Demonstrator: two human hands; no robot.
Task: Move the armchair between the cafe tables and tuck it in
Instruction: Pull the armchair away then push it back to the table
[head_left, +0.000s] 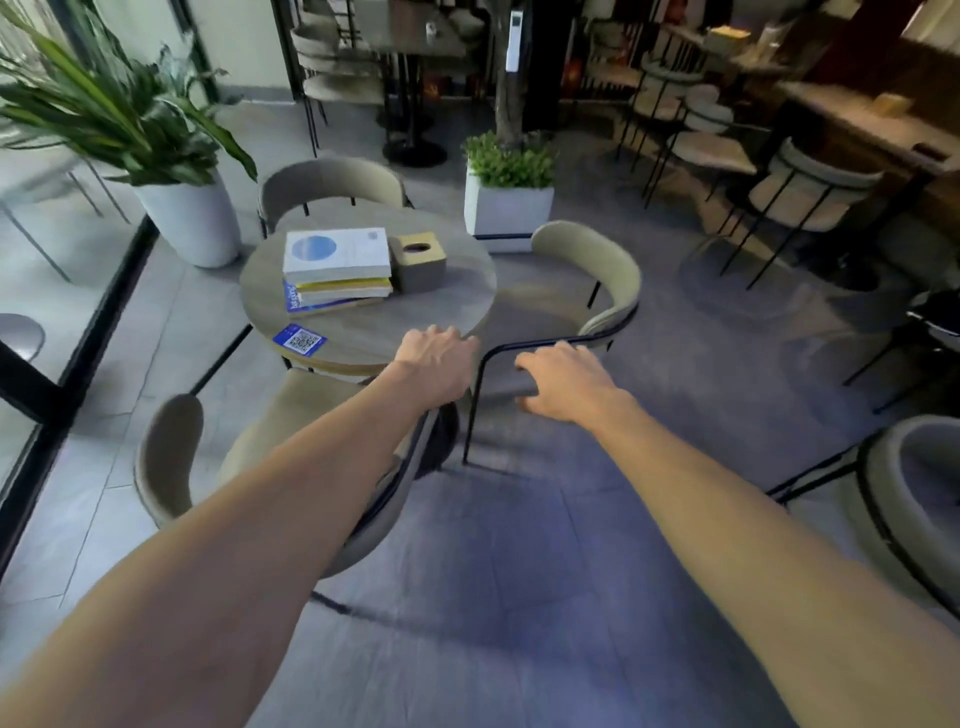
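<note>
A beige armchair (597, 270) with a thin black frame stands at the right side of the round wooden cafe table (441, 291), its seat partly under the tabletop. My left hand (436, 364) lies at the table's near edge, beside the front corner of the chair's black rail. Its fingers curl downward and are hidden, so what they hold is unclear. My right hand (566, 382) hovers just over the same rail and the seat, fingers spread and thumb apart, holding nothing.
A second armchair (171, 457) sits under my left forearm, and a third (332, 182) behind the table. Books (337, 260), a tissue box (418, 262) and a QR sticker (300, 340) lie on the tabletop. Planters (192, 218) (509, 208) stand beyond. Another chair (914, 493) is at right.
</note>
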